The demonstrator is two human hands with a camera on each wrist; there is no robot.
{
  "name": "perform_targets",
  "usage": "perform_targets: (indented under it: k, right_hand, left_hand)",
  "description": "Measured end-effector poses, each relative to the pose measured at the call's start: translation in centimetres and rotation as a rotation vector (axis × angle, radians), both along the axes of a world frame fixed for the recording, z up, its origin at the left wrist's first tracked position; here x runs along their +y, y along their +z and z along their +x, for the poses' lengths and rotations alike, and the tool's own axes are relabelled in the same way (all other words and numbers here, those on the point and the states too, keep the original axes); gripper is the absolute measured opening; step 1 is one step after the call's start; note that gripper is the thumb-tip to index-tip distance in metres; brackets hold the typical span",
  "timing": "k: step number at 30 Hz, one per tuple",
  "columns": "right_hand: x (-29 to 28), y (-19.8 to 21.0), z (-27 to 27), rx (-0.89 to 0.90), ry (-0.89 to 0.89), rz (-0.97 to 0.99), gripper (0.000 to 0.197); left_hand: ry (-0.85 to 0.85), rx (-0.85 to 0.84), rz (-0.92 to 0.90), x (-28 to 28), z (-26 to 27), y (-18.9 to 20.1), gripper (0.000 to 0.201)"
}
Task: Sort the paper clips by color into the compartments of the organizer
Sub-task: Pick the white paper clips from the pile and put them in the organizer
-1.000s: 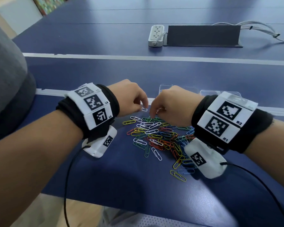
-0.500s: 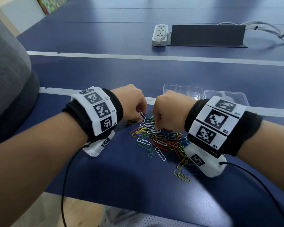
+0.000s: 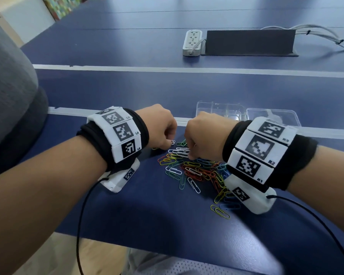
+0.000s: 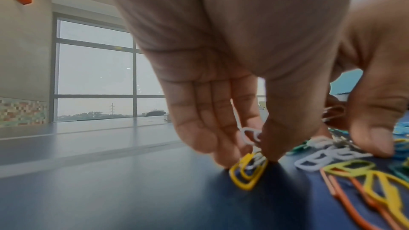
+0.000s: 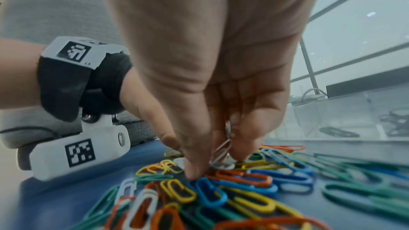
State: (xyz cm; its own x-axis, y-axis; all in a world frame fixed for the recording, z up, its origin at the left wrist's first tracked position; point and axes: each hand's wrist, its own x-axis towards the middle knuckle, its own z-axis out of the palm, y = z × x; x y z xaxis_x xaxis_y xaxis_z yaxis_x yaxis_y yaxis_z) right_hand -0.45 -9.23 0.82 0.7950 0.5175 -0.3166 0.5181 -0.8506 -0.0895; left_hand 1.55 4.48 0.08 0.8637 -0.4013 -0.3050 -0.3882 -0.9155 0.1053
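A heap of colored paper clips (image 3: 197,169) lies on the blue table. My left hand (image 3: 168,142) is at the heap's far left edge. In the left wrist view my left hand (image 4: 252,155) pinches a white clip (image 4: 250,135) between thumb and fingers, and its tips touch a yellow clip (image 4: 247,172). My right hand (image 3: 189,153) is curled over the heap's far side. The right wrist view shows my right hand (image 5: 218,162) pinching white clips (image 5: 221,149) while its fingertips press into the pile. The clear organizer (image 3: 220,110) stands just beyond the hands.
The organizer's clear lid (image 3: 274,116) lies to its right. Some clips show through the organizer wall (image 5: 338,131). A white power strip (image 3: 193,42) and a dark panel (image 3: 248,42) sit far back. A grey chair (image 3: 10,86) stands at the left. The table's front edge runs below the forearms.
Both hands have sunk lower onto the far edge of the heap and closed in toward each other. The left hand still pinches its white clip.
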Motion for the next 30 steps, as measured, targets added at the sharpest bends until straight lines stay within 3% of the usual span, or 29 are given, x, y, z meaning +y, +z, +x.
perform_targets:
  k: [3,11,15,18,22,30]
  right_hand:
    - [0.1,-0.2,0.0,-0.031,0.005,0.025,0.017]
    - [-0.8,0.5,0.3,-0.035,0.015,0.067,0.019]
    - [-2.7,2.2,1.0,-0.082,-0.063,0.125,0.021]
    - [-4.8,3.1,2.4,-0.097,-0.171,0.078,0.017]
    - [-7.0,3.5,4.0,-0.047,-0.316,-0.057,0.028]
    - [-6.8,2.2,4.5,-0.118,-0.239,-0.178,0.028]
  left_hand:
    - [0.022,0.005,-0.020,-0.1,-0.1,0.1,0.025]
    - [0.080,0.001,-0.017,-0.7,-0.2,0.0,0.023]
    - [0.118,0.019,-0.023,-0.7,0.0,-0.2,0.025]
    - [0.130,0.018,-0.034,-0.8,0.1,-0.1,0.026]
    - [0.132,0.018,-0.056,-1.0,0.1,0.2,0.019]
    - [0.089,-0.071,-0.211,-3.0,0.6,2.5,0.018]
